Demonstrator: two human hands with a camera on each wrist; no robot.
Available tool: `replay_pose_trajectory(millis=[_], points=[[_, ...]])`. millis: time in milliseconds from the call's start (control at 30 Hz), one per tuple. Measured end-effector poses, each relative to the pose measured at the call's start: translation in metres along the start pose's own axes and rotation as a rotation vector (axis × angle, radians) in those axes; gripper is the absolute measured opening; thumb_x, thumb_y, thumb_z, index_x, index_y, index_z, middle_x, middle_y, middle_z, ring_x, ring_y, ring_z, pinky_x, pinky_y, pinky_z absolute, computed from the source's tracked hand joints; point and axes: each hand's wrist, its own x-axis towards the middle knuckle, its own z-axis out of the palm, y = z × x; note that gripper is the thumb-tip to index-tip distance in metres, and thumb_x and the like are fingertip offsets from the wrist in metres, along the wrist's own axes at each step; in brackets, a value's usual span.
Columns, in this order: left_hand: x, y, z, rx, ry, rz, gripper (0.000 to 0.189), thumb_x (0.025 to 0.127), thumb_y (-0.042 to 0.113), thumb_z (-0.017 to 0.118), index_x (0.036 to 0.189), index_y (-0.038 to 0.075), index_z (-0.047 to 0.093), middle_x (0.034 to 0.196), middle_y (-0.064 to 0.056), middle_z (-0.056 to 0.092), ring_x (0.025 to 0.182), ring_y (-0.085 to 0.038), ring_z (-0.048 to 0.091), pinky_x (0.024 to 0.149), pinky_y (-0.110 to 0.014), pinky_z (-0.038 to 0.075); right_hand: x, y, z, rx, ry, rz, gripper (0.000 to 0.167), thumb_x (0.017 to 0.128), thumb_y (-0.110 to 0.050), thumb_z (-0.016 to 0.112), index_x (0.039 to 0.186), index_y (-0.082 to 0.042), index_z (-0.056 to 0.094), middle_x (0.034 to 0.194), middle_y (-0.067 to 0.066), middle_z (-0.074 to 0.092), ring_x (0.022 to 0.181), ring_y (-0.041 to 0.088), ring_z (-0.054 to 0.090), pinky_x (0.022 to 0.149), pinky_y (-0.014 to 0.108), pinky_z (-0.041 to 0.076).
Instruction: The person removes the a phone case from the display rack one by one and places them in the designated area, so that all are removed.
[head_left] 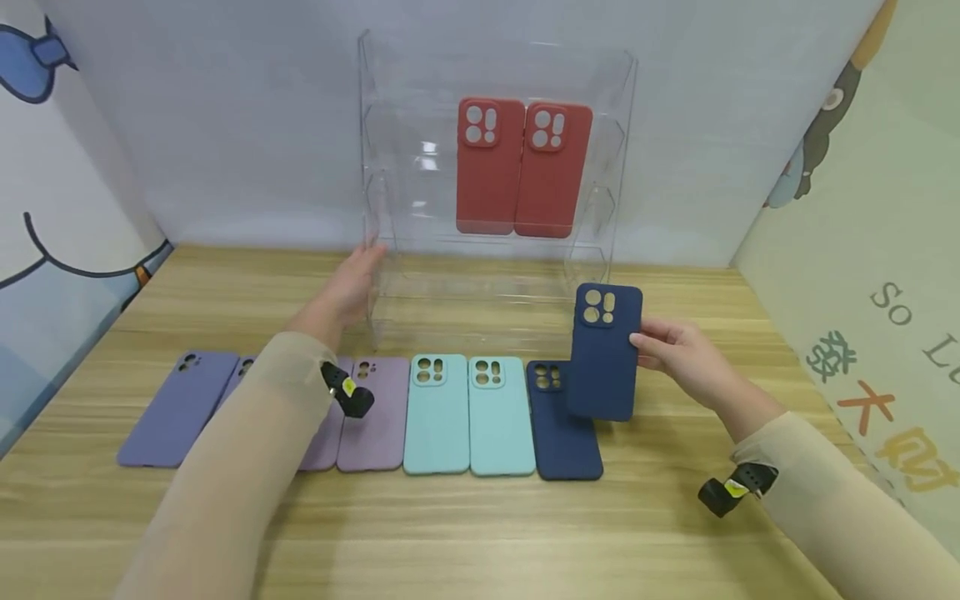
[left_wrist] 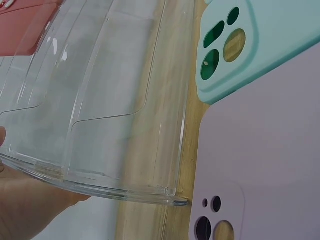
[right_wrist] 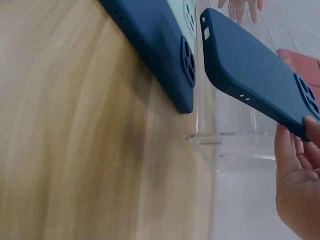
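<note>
Held up by its right edge, a navy phone case (head_left: 606, 358) is pinched between the thumb and fingers of my right hand (head_left: 678, 358). It overlaps a second navy phone case (head_left: 566, 442) lying on the table. My left hand (head_left: 352, 287) grips the left side panel of a clear acrylic display rack (head_left: 420, 275); in the left wrist view a thumb tip shows inside the panel and the rest of the hand (left_wrist: 35, 202) outside. Two red phone cases (head_left: 489, 183) (head_left: 555, 187) stand side by side on an upper tier of the rack.
In a row before the rack lie two mint phone cases (head_left: 437, 425) (head_left: 502, 425), pinkish-purple cases (head_left: 372, 425) and bluish-purple cases (head_left: 176, 417), some partly behind my left sleeve. A wall (head_left: 262, 125) stands behind the rack, with printed panels at both sides.
</note>
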Motion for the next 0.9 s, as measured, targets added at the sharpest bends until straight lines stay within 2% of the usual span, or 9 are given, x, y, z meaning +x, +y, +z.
replay_pose_trajectory(millis=[167,333,500,600,767,900], points=[[-0.001,-0.002,0.001,0.016,0.007,-0.011,0.059,0.102,0.036,0.029,0.15,0.031,-0.004,0.155,-0.005,-0.014,0.14,-0.026,-0.012,0.112,-0.048,0.0,-0.012,0.014,-0.005,0.011,-0.022,0.05,0.057,0.098,-0.021,0.05,0.139,0.013,0.029,0.14,0.028,0.035,0.124,0.028,0.044,0.092,0.026,0.045],[-0.006,-0.002,0.001,0.024,0.013,-0.004,0.06,0.102,0.035,0.03,0.15,0.028,-0.005,0.154,-0.005,-0.015,0.14,-0.027,-0.011,0.112,-0.049,0.002,-0.023,0.02,-0.007,0.002,-0.043,0.077,0.055,0.099,-0.015,0.047,0.137,0.018,0.024,0.139,0.034,0.031,0.121,0.031,0.045,0.092,0.027,0.046],[-0.008,-0.001,-0.001,0.038,0.011,-0.004,0.06,0.101,0.039,0.03,0.149,0.031,-0.005,0.154,-0.005,-0.015,0.139,-0.027,-0.012,0.112,-0.049,0.001,-0.027,0.029,-0.01,0.03,-0.074,0.115,0.054,0.099,-0.013,0.046,0.136,0.02,0.024,0.135,0.037,0.034,0.11,0.019,0.056,0.09,0.027,0.047],[-0.009,-0.001,-0.002,0.041,0.017,-0.01,0.06,0.101,0.039,0.03,0.149,0.032,-0.004,0.154,-0.005,-0.015,0.139,-0.028,-0.012,0.112,-0.049,0.001,-0.027,0.038,-0.01,0.082,-0.108,0.149,0.052,0.099,-0.01,0.046,0.136,0.02,0.026,0.13,0.031,0.046,0.101,0.01,0.06,0.089,0.028,0.049],[-0.012,0.0,-0.004,0.036,0.024,-0.007,0.059,0.101,0.038,0.03,0.15,0.031,-0.005,0.154,-0.005,-0.015,0.139,-0.027,-0.012,0.112,-0.05,0.001,-0.027,0.047,-0.013,0.114,-0.156,0.175,0.051,0.098,-0.009,0.047,0.134,0.022,0.026,0.116,0.014,0.061,0.095,0.009,0.062,0.086,0.03,0.051],[-0.013,0.0,-0.003,0.041,0.034,-0.011,0.06,0.101,0.038,0.03,0.15,0.03,-0.004,0.154,-0.006,-0.015,0.139,-0.028,-0.011,0.112,-0.049,0.001,-0.026,0.05,-0.015,0.085,-0.166,0.194,0.054,0.098,-0.011,0.048,0.134,0.022,0.026,0.118,0.017,0.058,0.097,0.009,0.06,0.087,0.029,0.051]])
